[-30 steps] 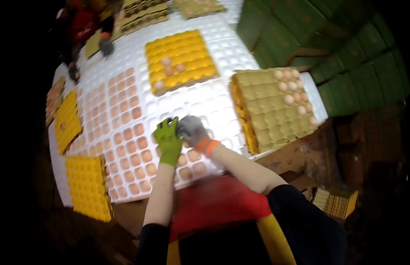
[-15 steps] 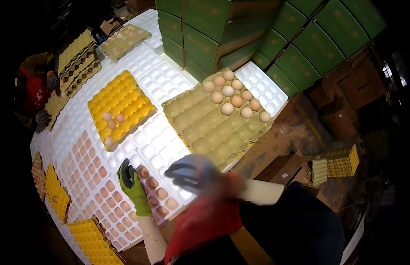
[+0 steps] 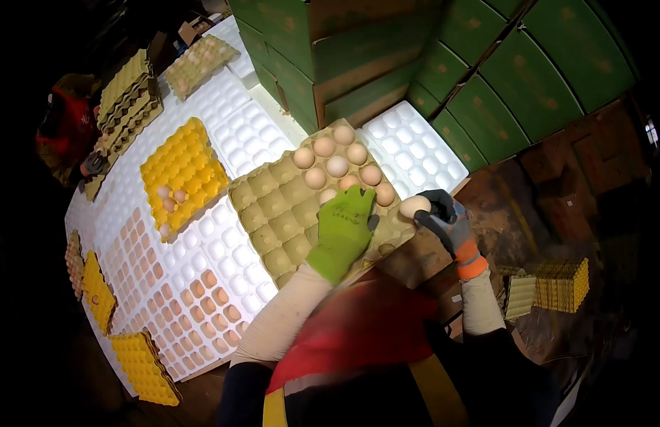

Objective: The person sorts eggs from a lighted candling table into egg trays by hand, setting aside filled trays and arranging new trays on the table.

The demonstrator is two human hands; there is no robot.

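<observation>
My right hand [image 3: 451,224], in a grey and orange glove, pinches a pale egg [image 3: 415,207] between thumb and fingers at the right corner of a tan pulp egg tray [image 3: 277,224]. My left hand [image 3: 343,231], in a green glove, is over the same tray, its fingers curled down among the eggs; anything they hold is hidden under the glove. Several brown and pale eggs [image 3: 337,166] sit in the tray's far cups, while the cups on its left side hold none.
White moulded trays [image 3: 234,231] cover the table, some filled with eggs [image 3: 202,299]. A yellow tray [image 3: 184,167] with a few eggs lies to the left. Green boxes [image 3: 358,67] are stacked behind. Another person [image 3: 67,128] works at far left. Stacked trays [image 3: 561,285] stand at right.
My left hand has moved from the eggs in the white tray to the tan tray. My right hand has gone right and now holds an egg. The view has shifted.
</observation>
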